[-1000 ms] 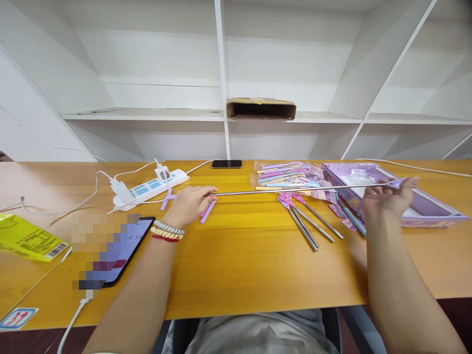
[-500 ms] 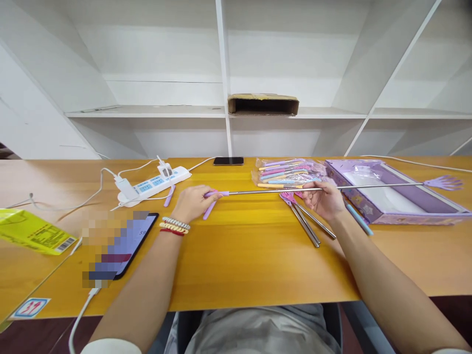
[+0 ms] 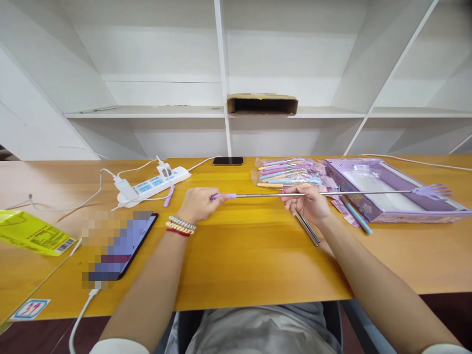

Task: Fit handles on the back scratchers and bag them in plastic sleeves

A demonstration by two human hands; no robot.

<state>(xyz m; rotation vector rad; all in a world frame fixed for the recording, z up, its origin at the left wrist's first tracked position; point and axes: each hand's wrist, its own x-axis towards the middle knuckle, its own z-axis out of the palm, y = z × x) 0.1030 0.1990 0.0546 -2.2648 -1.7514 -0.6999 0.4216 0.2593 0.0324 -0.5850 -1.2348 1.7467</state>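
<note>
A long telescopic back scratcher [image 3: 361,192] with a purple claw-like head lies across my view, its metal rod drawn out. My left hand [image 3: 199,204] is closed around its purple handle end. Farther right, my right hand [image 3: 311,202] holds the rod between thumb and fingers, palm turned partly up. The purple head hangs over the right part of a purple box [image 3: 416,217]. Below my right hand, metal rods [image 3: 309,229] of other back scratchers lie on the table, their heads mostly hidden by the hand.
Plastic-wrapped back scratchers [image 3: 283,169] lie behind my right hand. A blue handle [image 3: 358,218] rests beside the box. To the left are a power strip [image 3: 158,183], a loose purple handle [image 3: 169,195], a charging tablet [image 3: 136,246] and a yellow carton [image 3: 33,233]. A phone [image 3: 227,161] lies at the back.
My right hand has moved left with the rod, and the purple head has shifted left. My left hand has moved slightly right. A purple piece beneath it is now hidden.
</note>
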